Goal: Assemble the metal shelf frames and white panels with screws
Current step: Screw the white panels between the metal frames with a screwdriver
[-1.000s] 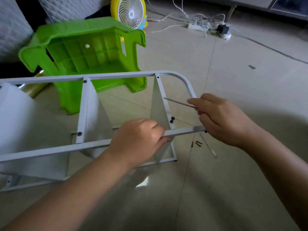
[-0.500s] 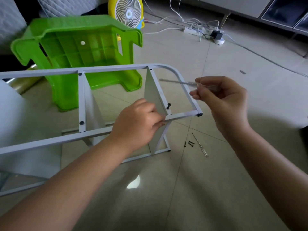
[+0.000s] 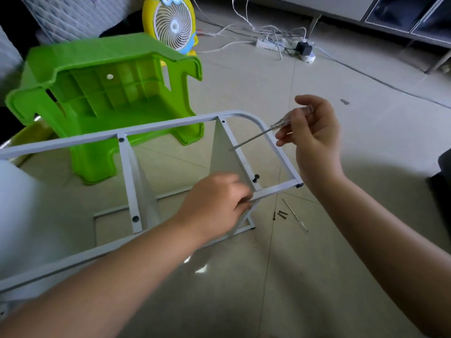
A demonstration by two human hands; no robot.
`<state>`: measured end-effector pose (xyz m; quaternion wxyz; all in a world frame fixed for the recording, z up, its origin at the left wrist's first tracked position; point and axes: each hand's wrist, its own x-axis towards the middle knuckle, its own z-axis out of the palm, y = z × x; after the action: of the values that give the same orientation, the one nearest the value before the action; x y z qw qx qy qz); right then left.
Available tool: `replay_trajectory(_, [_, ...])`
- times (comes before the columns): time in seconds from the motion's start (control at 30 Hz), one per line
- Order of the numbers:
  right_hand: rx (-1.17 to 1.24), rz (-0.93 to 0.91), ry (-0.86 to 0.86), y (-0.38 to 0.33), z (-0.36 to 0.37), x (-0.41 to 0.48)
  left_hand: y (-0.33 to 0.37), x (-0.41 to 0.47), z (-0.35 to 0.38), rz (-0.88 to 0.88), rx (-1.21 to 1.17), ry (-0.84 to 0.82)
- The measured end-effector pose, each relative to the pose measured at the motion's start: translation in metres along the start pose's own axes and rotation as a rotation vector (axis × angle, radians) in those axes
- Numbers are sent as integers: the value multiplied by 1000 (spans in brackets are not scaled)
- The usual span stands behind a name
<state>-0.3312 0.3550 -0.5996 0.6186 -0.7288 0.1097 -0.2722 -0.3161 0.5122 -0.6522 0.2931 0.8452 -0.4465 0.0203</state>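
A white metal shelf frame (image 3: 168,124) lies on its side on the floor, with white panels (image 3: 223,154) standing between its rails. My left hand (image 3: 214,206) grips the near rail where the end panel meets it. A black screw (image 3: 255,178) sticks up, partly driven, from the panel's edge bar just right of that hand. My right hand (image 3: 314,135) holds a screwdriver (image 3: 258,136) with a clear handle, raised above the frame's rounded end, its tip pointing left and down over the panel.
A few loose black screws (image 3: 280,213) and a second thin screwdriver (image 3: 295,215) lie on the tiles right of the frame. An overturned green plastic stool (image 3: 102,93) sits behind the frame. A yellow fan (image 3: 170,23) and a power strip (image 3: 275,43) with cables are farther back.
My right hand lifted the screwdriver from beside the frame's end up above it and tilted the shaft down to the left. My left hand stayed on the near rail.
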Motion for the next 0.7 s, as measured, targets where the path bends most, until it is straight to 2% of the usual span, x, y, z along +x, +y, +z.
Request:
replay_trajectory(0.13, [-73, 44, 95, 1, 2, 8, -6, 13, 7, 0, 30, 42])
replay_trajectory(0.27, [-59, 159, 309, -7, -12, 13, -9, 31, 8, -7, 95, -44])
replay_trajectory(0.33, [-101, 185, 356, -13, -20, 8, -13, 38, 5, 5, 114, -56])
replay_trajectory(0.5, [-302, 177, 361, -22, -10, -3, -29, 44, 0, 26, 161, -64])
replay_trajectory(0.7, [-319, 177, 278, -27, 22, 16, -44, 38, -4, 87, 127, 64])
